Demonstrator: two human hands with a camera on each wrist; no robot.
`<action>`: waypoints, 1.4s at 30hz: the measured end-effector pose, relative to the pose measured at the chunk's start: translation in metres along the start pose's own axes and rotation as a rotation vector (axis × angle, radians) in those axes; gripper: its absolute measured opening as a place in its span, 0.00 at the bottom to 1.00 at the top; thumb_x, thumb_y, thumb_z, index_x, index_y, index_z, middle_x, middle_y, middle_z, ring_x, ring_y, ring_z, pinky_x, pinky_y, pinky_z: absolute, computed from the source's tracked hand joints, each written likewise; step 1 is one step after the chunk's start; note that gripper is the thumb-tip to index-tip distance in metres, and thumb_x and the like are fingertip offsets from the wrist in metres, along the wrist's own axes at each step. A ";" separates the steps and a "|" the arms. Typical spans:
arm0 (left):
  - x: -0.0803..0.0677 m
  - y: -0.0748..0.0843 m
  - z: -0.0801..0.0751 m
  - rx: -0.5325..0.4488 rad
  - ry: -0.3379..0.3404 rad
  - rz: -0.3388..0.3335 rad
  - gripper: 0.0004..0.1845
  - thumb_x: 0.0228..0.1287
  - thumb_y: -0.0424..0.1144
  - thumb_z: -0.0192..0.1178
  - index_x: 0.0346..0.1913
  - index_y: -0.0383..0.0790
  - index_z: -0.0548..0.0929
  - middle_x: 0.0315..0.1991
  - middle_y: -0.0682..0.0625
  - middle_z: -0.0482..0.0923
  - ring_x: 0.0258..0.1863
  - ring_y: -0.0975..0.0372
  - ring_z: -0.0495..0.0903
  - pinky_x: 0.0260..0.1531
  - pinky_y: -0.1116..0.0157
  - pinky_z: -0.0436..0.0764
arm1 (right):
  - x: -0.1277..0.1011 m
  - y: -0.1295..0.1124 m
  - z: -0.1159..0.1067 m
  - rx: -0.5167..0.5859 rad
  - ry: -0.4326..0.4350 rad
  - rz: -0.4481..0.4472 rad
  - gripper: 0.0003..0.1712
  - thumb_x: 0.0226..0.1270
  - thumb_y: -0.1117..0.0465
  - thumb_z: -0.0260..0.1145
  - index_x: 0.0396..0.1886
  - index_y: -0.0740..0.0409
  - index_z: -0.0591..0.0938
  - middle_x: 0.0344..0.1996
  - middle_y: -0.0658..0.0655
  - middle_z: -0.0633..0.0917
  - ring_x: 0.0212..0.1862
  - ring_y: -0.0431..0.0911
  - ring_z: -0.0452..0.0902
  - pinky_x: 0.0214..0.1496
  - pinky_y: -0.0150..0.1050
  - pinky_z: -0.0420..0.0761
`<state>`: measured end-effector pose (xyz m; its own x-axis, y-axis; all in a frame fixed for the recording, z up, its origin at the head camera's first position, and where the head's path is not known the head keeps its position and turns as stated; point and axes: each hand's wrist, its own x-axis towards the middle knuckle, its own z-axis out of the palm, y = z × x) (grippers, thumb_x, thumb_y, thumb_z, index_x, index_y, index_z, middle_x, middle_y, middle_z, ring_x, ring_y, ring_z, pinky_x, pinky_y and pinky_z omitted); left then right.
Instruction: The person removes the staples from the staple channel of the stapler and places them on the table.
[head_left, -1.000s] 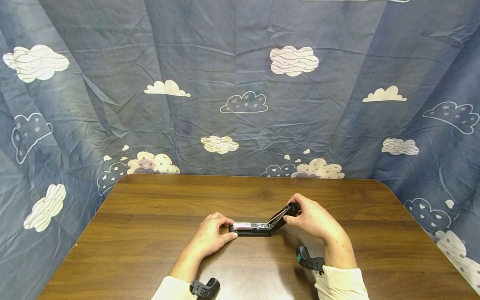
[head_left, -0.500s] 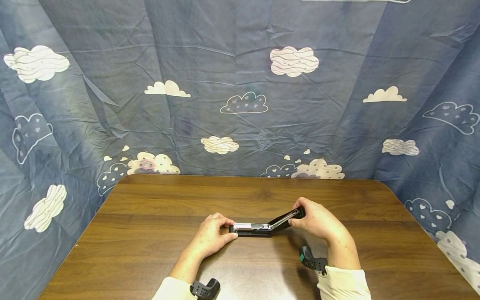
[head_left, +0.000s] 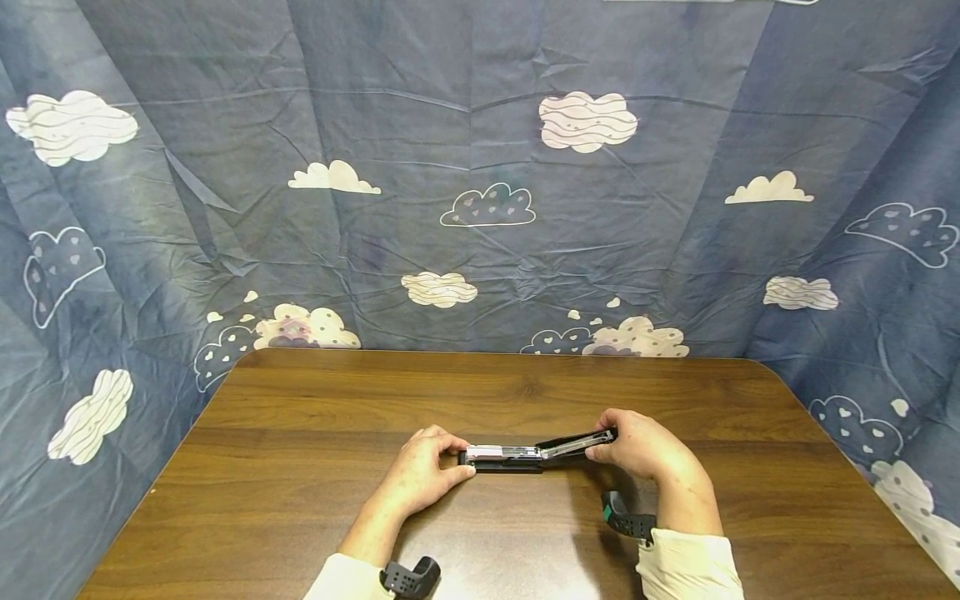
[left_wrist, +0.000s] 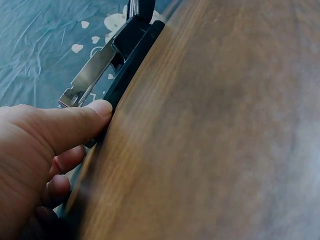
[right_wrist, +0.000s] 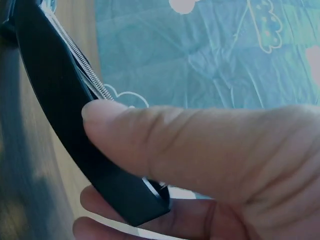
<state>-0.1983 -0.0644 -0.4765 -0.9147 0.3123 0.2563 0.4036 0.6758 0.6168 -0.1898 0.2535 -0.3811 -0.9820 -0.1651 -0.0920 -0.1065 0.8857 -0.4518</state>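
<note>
Holding: both hands were on a black stapler (head_left: 517,455) lying near the middle of the wooden table (head_left: 300,433), its length running left to right.
Stapler: the base sat flat on the table; the metal staple channel (head_left: 504,452) lay exposed along it, and the black top arm (head_left: 577,442) was swung open to the right, tilted only a little above the table.
Left hand: the left hand (head_left: 422,477) gripped the stapler's left end, thumb (left_wrist: 75,125) pressed against the near side of the base, the other fingers curled round the far side.
Right hand: the right hand (head_left: 637,454) pinched the free end of the top arm, thumb (right_wrist: 165,145) on one face and fingers under the other; the spring (right_wrist: 75,57) ran along the arm's inner side.
Surroundings: a blue cloth with cloud prints (head_left: 480,167) hung behind and beside the table.
Wrists: a black camera mount sat on each wrist, over pale sleeves (head_left: 686,567).
</note>
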 end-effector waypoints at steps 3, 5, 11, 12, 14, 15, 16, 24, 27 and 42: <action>0.000 0.000 0.000 -0.001 0.001 -0.002 0.16 0.54 0.45 0.76 0.45 0.46 0.89 0.39 0.57 0.81 0.42 0.63 0.77 0.47 0.61 0.76 | 0.001 0.001 0.000 -0.014 -0.012 0.014 0.16 0.56 0.55 0.76 0.40 0.59 0.84 0.33 0.55 0.85 0.37 0.47 0.76 0.41 0.44 0.76; 0.000 0.000 -0.001 -0.004 0.006 0.001 0.16 0.54 0.45 0.76 0.45 0.46 0.89 0.39 0.57 0.81 0.42 0.63 0.77 0.48 0.61 0.76 | 0.002 0.001 0.001 -0.016 -0.015 0.022 0.16 0.55 0.56 0.76 0.41 0.59 0.85 0.34 0.56 0.86 0.37 0.47 0.77 0.41 0.44 0.76; 0.000 -0.001 -0.002 -0.003 0.020 0.006 0.15 0.54 0.44 0.76 0.45 0.46 0.89 0.38 0.57 0.81 0.42 0.62 0.78 0.48 0.60 0.77 | 0.005 0.000 0.001 -0.015 -0.017 0.040 0.17 0.56 0.56 0.77 0.42 0.59 0.85 0.37 0.58 0.87 0.38 0.48 0.77 0.42 0.45 0.77; 0.000 -0.001 -0.002 -0.003 0.019 0.005 0.15 0.54 0.44 0.76 0.45 0.46 0.89 0.38 0.57 0.81 0.42 0.62 0.77 0.48 0.60 0.76 | 0.005 0.000 0.001 -0.015 -0.018 0.042 0.17 0.56 0.56 0.77 0.42 0.59 0.85 0.38 0.58 0.87 0.38 0.48 0.78 0.42 0.45 0.77; -0.001 -0.001 -0.003 -0.004 0.018 0.003 0.15 0.54 0.44 0.76 0.45 0.46 0.89 0.38 0.57 0.81 0.42 0.63 0.77 0.48 0.60 0.76 | 0.005 0.000 0.001 -0.017 -0.020 0.046 0.18 0.56 0.56 0.77 0.43 0.59 0.86 0.38 0.59 0.87 0.39 0.48 0.78 0.43 0.46 0.78; -0.001 -0.001 -0.003 -0.006 0.017 0.001 0.15 0.54 0.45 0.76 0.45 0.46 0.89 0.38 0.57 0.81 0.42 0.63 0.77 0.48 0.60 0.76 | 0.006 -0.001 0.001 -0.021 -0.021 0.047 0.18 0.56 0.55 0.77 0.44 0.59 0.86 0.39 0.59 0.88 0.39 0.49 0.79 0.43 0.47 0.78; -0.001 -0.001 -0.003 -0.008 0.017 -0.001 0.15 0.54 0.45 0.76 0.45 0.46 0.89 0.38 0.57 0.81 0.42 0.63 0.77 0.48 0.61 0.76 | 0.006 -0.001 0.000 -0.025 -0.022 0.050 0.19 0.56 0.55 0.77 0.44 0.59 0.86 0.40 0.60 0.88 0.41 0.50 0.79 0.44 0.48 0.79; -0.001 -0.002 -0.003 -0.008 0.016 -0.010 0.16 0.54 0.45 0.76 0.45 0.46 0.89 0.39 0.57 0.81 0.42 0.63 0.77 0.48 0.60 0.76 | 0.007 -0.014 0.002 -0.054 0.107 -0.019 0.17 0.59 0.55 0.73 0.45 0.60 0.85 0.44 0.64 0.89 0.49 0.60 0.85 0.51 0.57 0.81; -0.001 -0.003 -0.003 -0.007 0.017 -0.010 0.16 0.55 0.46 0.76 0.45 0.46 0.89 0.39 0.57 0.81 0.42 0.63 0.77 0.48 0.61 0.76 | 0.011 -0.027 0.009 -0.058 0.193 -0.089 0.08 0.59 0.60 0.72 0.38 0.57 0.86 0.39 0.60 0.90 0.45 0.57 0.86 0.49 0.55 0.82; -0.001 -0.001 0.001 -0.005 0.028 0.014 0.15 0.54 0.45 0.76 0.45 0.46 0.89 0.39 0.57 0.81 0.42 0.63 0.77 0.47 0.60 0.77 | 0.015 -0.081 0.064 -0.093 0.102 -0.197 0.13 0.58 0.62 0.74 0.20 0.46 0.81 0.18 0.43 0.78 0.24 0.39 0.70 0.30 0.38 0.72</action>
<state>-0.1981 -0.0649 -0.4780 -0.9093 0.3025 0.2858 0.4161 0.6685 0.6164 -0.1862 0.1516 -0.4029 -0.9511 -0.2979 0.0820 -0.3067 0.8776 -0.3685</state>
